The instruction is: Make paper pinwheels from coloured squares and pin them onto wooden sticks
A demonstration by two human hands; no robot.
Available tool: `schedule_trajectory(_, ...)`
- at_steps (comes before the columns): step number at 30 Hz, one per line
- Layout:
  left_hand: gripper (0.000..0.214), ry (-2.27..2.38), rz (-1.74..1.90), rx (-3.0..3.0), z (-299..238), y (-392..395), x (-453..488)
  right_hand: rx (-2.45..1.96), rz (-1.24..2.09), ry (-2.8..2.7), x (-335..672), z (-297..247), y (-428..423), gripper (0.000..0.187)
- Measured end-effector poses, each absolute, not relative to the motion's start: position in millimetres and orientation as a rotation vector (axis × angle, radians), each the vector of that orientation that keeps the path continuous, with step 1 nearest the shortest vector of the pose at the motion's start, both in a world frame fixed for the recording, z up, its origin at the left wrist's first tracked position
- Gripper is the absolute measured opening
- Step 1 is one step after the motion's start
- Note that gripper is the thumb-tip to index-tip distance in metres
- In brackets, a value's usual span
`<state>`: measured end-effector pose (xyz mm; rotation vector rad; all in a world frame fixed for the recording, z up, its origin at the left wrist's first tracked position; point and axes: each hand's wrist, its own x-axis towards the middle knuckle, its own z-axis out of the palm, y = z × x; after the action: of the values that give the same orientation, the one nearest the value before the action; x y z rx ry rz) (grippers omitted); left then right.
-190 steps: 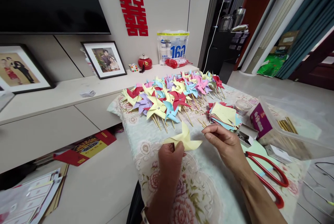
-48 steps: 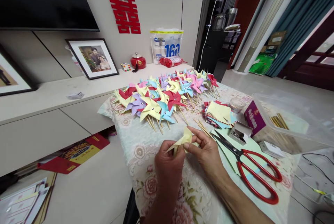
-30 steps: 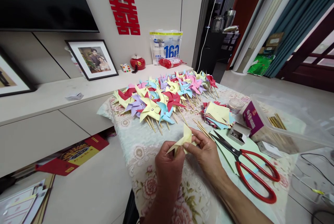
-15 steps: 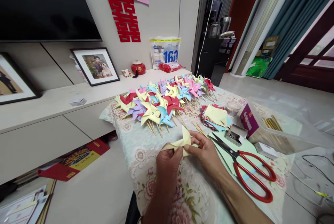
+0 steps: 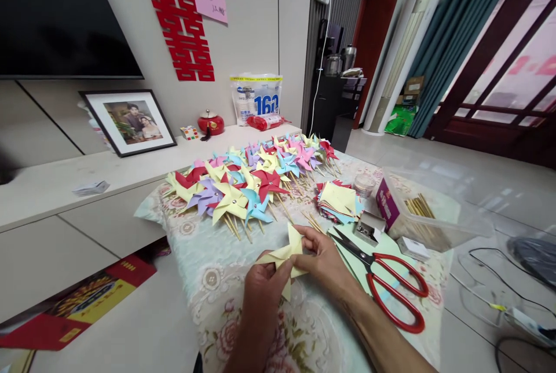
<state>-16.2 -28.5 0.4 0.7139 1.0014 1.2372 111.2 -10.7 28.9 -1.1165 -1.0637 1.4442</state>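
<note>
A yellow paper pinwheel (image 5: 286, 252) is held between both hands just above the flowered tablecloth (image 5: 204, 257). My left hand (image 5: 264, 285) grips it from below with closed fingers. My right hand (image 5: 324, 258) pinches its centre from the right. Beyond them lies a big spread of finished pinwheels (image 5: 243, 179) in several colours on thin wooden sticks. A stack of cut paper squares (image 5: 339, 200) sits to the right of that spread.
Red-handled scissors (image 5: 382, 283) lie right of my right hand. A small open metal box (image 5: 368, 227), a round tin (image 5: 364, 184) and a clear plastic tub (image 5: 434, 211) with sticks and a purple box stand further right. A low cabinet (image 5: 87, 187) with a framed photo is left.
The view has swung up and to the right. Both hands stay on the yellow pinwheel, which has turned slightly and sits lower in view. Much earlier, my right hand was apart from it.
</note>
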Motion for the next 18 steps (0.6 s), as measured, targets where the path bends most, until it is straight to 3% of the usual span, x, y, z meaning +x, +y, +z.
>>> schedule_trajectory(7, 0.026, 0.848, 1.267, 0.685, 5, -26, -18, -1.043, 1.450, -1.218, 118, 37, -12, 0.045)
schedule_trajectory(12, 0.028, 0.971, 1.315, 0.639, 3, -22, -22, -1.285, 0.964, -1.326, 141, 43, -13, 0.041)
schedule_trajectory(18, 0.022, 0.948, 1.387, 0.559, 3, -21, -18, -1.539, 0.287, -1.424, 246, 106, -5, 0.029)
